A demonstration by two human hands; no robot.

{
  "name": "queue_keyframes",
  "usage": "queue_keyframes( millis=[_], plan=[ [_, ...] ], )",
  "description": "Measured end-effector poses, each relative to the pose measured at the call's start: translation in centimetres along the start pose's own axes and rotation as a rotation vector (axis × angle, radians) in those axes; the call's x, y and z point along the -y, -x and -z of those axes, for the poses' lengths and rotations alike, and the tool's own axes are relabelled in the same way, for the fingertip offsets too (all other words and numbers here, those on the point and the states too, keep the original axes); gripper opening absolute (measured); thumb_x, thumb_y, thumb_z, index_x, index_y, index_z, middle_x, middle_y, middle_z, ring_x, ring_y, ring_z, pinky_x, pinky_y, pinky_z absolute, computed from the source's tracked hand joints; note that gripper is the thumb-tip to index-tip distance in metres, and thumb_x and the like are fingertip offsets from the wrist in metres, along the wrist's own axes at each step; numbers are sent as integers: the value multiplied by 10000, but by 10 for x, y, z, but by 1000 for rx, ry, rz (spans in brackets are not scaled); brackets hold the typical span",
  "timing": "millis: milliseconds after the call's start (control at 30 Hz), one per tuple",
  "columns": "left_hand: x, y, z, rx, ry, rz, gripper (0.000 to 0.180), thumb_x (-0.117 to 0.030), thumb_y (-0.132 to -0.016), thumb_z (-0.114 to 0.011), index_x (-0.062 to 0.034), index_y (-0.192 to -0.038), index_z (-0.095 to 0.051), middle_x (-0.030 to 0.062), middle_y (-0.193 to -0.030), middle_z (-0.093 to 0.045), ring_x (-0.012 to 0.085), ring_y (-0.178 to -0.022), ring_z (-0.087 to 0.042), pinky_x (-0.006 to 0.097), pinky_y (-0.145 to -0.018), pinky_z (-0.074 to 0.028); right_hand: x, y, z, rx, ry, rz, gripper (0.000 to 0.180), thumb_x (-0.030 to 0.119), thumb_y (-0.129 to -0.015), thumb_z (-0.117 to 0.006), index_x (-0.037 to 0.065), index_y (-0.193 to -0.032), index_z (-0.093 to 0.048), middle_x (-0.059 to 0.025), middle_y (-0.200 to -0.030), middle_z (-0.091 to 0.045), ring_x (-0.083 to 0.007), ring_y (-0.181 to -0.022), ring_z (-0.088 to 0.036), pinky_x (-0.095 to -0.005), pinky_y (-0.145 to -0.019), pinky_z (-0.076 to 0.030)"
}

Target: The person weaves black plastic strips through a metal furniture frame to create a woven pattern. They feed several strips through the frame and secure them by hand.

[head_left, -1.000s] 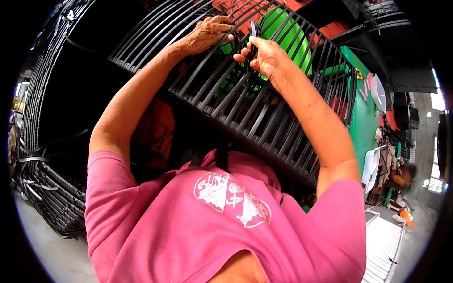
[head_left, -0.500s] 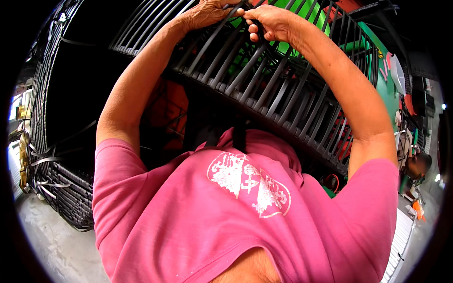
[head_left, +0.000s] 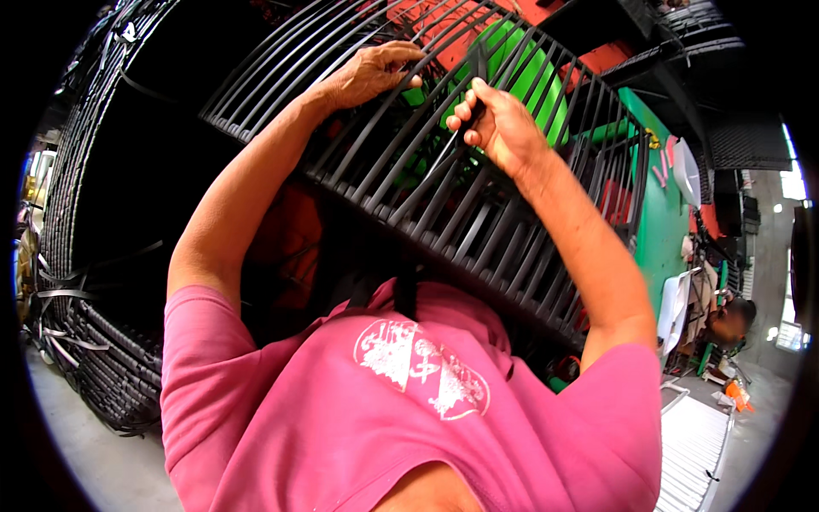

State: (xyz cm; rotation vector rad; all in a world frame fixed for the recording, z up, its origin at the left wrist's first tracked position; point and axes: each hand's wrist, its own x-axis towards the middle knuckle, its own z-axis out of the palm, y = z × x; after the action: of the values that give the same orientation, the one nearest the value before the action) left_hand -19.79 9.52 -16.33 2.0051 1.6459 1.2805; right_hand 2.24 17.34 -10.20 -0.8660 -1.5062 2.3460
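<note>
A black frame of parallel bars (head_left: pixel 384 183) slants across in front of me. Over its upper bars rests my left hand (head_left: pixel 375 72), fingers stretched to the right and the thumb apart, with nothing visible in them. To its right, my right hand (head_left: pixel 508 128) is closed round a black strip (head_left: pixel 479 60). The strip's flat end stands up above the fist, and a thin shiny length runs down from the fingers over the bars. Whether both are one piece I cannot tell. Behind the bars shows a bright green round surface (head_left: pixel 546 90).
Stacked black woven frames (head_left: pixel 111 358) with loose strips stand at the left. A green panel (head_left: pixel 661 205) rises right of the bars, with red material (head_left: pixel 601 60) behind them. At far right are a person (head_left: pixel 732 322) and a white slatted rack (head_left: pixel 695 444).
My hands, together at the top before, are now apart. The right one has come down and right with the strip; the left has shifted slightly down and left. The view has also shifted.
</note>
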Motion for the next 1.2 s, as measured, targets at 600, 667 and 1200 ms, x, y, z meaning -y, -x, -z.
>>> queue_keyframes(
  millis=[600, 667, 1200],
  plan=[
    [-17, -21, -2, 231, -330, -162, 241, -288, -831, -566, -86, -891, -683, 134, -1141, -538, 331, -1117, -418, 472, -907, -361, -8, -2, -1, 61, -53, 93, 309, 336, -938, -463, 58, -813, -513, -60, -722, -567, -184, -691, -599, -217, -449, -415],
    [-20, -25, -9, 242, -101, -26, 181, -225, -787, -621, -71, -851, -690, 122, -984, -608, 281, -1017, -507, 412, -849, -421, -6, 1, -6, 14, 31, 83, 285, 331, -947, -448, 81, -818, -496, -32, -742, -527, -157, -722, -557, -177, -445, -363],
    [-19, -28, -20, 133, 650, 489, 275, -166, -673, -731, -97, -533, -505, -3, -703, -568, 194, -1182, -392, 366, -1035, -167, -4, -7, -14, -62, -43, 27, 222, 267, -934, -487, 68, -1031, -497, -17, -723, -502, -126, -630, -509, -146, -349, -289]
  ],
)
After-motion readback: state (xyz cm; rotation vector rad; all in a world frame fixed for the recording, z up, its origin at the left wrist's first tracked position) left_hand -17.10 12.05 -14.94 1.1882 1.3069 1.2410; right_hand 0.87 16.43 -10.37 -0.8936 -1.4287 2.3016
